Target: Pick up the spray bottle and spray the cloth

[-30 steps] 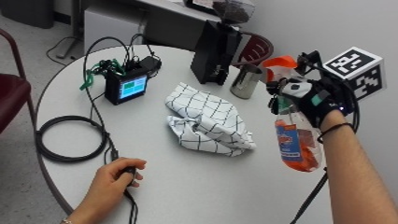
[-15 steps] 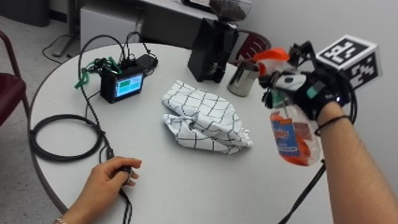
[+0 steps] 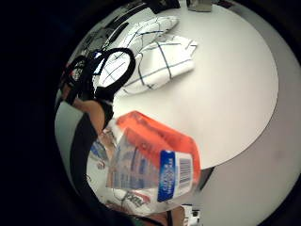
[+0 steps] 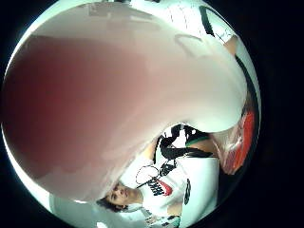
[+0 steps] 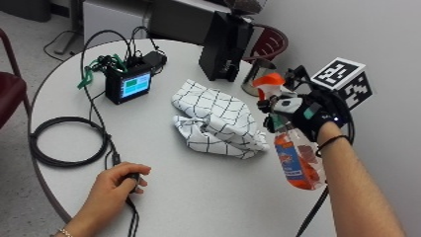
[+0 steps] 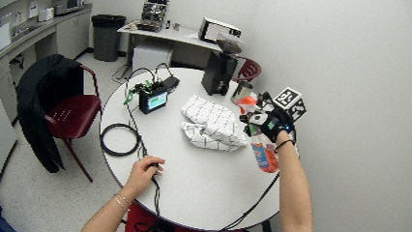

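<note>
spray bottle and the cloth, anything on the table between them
Nothing: in the outside view only bare table separates the held spray bottle from the cloth.

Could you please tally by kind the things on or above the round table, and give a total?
Spray bottle, held in the gloved right hand: 1
Checked cloth: 1
Metal cup: 1
Black upright box: 1
Small screen device: 1
Coiled black cable: 1
Total: 6
</note>
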Motion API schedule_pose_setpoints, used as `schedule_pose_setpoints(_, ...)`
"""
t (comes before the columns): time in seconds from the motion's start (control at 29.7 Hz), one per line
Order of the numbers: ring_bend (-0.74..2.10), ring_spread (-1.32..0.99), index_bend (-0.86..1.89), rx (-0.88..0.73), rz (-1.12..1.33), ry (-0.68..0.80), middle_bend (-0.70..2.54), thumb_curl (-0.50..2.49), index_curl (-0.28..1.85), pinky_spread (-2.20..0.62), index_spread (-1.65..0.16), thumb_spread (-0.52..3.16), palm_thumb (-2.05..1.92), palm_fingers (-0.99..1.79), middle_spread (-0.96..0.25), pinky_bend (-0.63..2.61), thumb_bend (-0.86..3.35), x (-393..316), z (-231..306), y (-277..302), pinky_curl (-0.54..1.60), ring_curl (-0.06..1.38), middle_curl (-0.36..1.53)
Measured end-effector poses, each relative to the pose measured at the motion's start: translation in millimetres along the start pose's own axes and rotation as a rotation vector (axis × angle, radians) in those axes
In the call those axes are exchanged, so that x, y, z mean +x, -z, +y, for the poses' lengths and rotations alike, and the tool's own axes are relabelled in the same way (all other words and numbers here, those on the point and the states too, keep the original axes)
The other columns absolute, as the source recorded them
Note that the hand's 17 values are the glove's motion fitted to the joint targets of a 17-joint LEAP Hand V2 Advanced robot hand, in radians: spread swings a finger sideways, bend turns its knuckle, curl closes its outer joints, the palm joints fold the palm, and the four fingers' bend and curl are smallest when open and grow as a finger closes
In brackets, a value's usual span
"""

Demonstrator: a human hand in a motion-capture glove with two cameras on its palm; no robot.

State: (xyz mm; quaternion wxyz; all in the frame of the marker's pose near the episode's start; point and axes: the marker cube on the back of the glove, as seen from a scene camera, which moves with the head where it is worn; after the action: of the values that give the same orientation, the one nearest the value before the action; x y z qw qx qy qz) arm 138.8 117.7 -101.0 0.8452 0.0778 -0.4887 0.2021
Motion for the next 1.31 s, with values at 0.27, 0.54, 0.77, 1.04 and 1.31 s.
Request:
schedule_pose_setpoints(0.27,0.64,-0.11,0.13,0.187,-0.154,0.277,0.62,0.48,0.33,-0.01,-0.22,1.01,0.83,1.21,-0.08,0.22,-0.02,-65.1,10.1,19.9,0.36,0.42,0.47)
schedule_pose_setpoints(0.54,0.64,-0.11,0.12,0.269,-0.359,0.529,0.61,0.48,0.32,0.00,-0.23,1.00,0.83,1.20,-0.09,0.21,-0.02,-95.6,6.7,-20.0,0.36,0.42,0.47)
schedule_pose_setpoints(0.77,0.66,-0.11,0.10,0.219,-0.378,0.662,0.61,0.49,0.31,0.00,-0.24,1.00,0.84,1.18,-0.09,0.21,-0.02,-118.0,-22.4,-102.0,0.36,0.43,0.47)
schedule_pose_setpoints(1.04,0.67,-0.12,0.11,0.168,-0.422,0.655,0.60,0.49,0.29,-0.03,-0.23,1.00,0.85,1.19,-0.08,0.24,-0.02,-99.2,-40.8,-179.5,0.37,0.43,0.47)
schedule_pose_setpoints(1.31,0.66,-0.12,0.12,0.154,-0.455,0.576,0.56,0.50,0.30,-0.05,-0.23,0.98,0.86,1.20,-0.07,0.26,-0.02,-59.3,-47.4,-217.8,0.38,0.42,0.46)
